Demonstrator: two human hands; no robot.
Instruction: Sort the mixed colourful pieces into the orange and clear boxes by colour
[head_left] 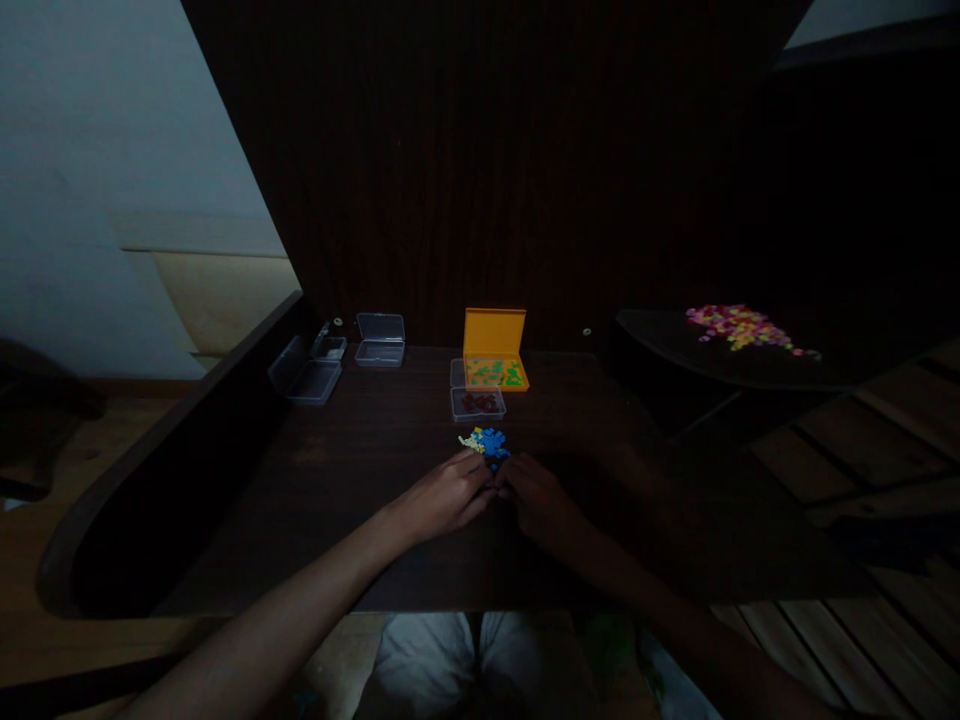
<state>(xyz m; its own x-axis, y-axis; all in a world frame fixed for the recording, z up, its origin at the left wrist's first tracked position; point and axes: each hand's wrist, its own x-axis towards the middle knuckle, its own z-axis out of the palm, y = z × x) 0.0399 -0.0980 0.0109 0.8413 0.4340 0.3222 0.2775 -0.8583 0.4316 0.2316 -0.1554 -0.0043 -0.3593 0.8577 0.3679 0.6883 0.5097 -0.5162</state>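
Observation:
My left hand (455,490) and my right hand (534,496) meet over the dark desk, fingers pinched together and nearly touching. What lies between the fingertips is too small and dark to make out. Just beyond them is a small pile of blue pieces (492,442), with pale yellow pieces (472,441) at its left side. Behind the pile stands an open clear plastic box (478,413) holding dark red pieces (480,402). An open orange box (495,328) with green pieces (514,374) sits behind that, partly covered by the clear box's lid.
Open clear boxes (380,354) (313,384) stand at the desk's back left, near the raised side panel (180,440). At right, a curved shelf (660,345) bears a heap of pink, red and yellow pieces (742,327). A dark panel (480,150) rises behind the desk.

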